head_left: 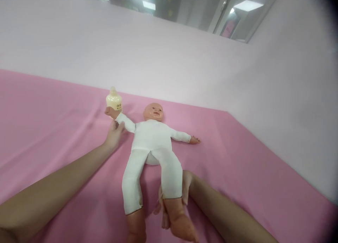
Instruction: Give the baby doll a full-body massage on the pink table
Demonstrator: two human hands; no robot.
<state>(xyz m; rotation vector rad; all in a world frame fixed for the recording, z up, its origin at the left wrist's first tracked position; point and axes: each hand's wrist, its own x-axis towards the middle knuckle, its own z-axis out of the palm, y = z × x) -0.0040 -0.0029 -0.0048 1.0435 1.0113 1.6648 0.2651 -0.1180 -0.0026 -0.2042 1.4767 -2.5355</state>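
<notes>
Surface: a table covered with a pink cloth (52, 106), running back to a pale pink wall (158, 53) and meeting a second wall at the far right corner.
Doll: a baby doll (151, 137) in a white suit lies on its back near the middle of the table, head toward the far edge, feet toward the near edge, arms spread out to both sides, bare feet sticking out of the suit legs.
Left hand: the left hand (114, 134) reaches in from the near left and rests against the doll's outstretched arm just below its wrist, fingers loosely curled around the sleeve; whether it grips or only touches cannot be told.
Right hand: the right hand (174, 197) comes in from the near right corner and is wrapped around the doll's lower leg at the cuff, thumb on one side and fingers showing on the other, holding it.
Bottle: a small cream-coloured bottle (114, 99) with a pale top stands upright just behind the doll's raised hand, toward the far edge, touching or nearly touching it.
Background: a window strip (185, 7) with ceiling lights above the wall.
</notes>
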